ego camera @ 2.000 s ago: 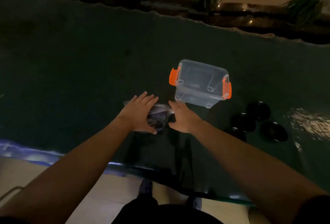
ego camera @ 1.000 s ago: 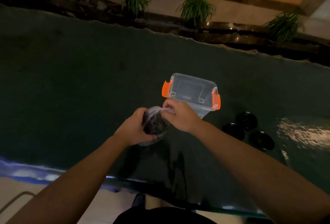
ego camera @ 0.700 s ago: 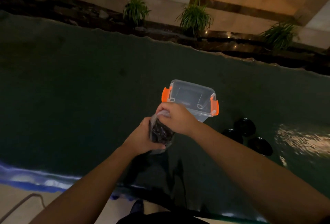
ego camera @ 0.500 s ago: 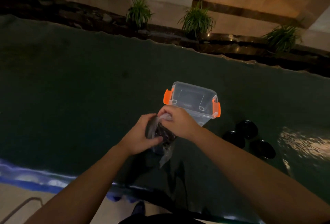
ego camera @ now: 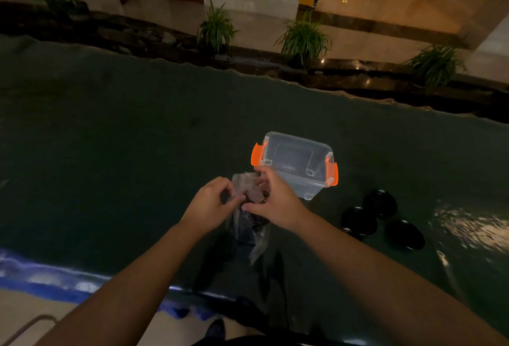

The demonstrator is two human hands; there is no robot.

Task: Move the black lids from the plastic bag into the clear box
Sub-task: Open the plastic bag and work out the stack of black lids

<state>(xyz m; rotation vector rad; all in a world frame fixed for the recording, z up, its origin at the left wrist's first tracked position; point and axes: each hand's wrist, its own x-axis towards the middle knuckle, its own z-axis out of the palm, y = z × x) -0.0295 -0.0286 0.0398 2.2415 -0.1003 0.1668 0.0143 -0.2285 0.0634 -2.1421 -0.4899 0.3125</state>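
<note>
Together, both hands pinch the crinkled plastic bag beside the clear box.

Plastic bag contents dim and indistinct, hands hiding its mouth, forearms cut off below

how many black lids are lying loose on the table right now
3, clustered right of the clear box: one farthest back, one left, one nearest right. More are hidden inside the plastic bag.

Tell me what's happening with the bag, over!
Left hand and right hand both pinching the plastic bag open. Clear box empty. Three black lids loose beside it. Nothing blocking.
</note>
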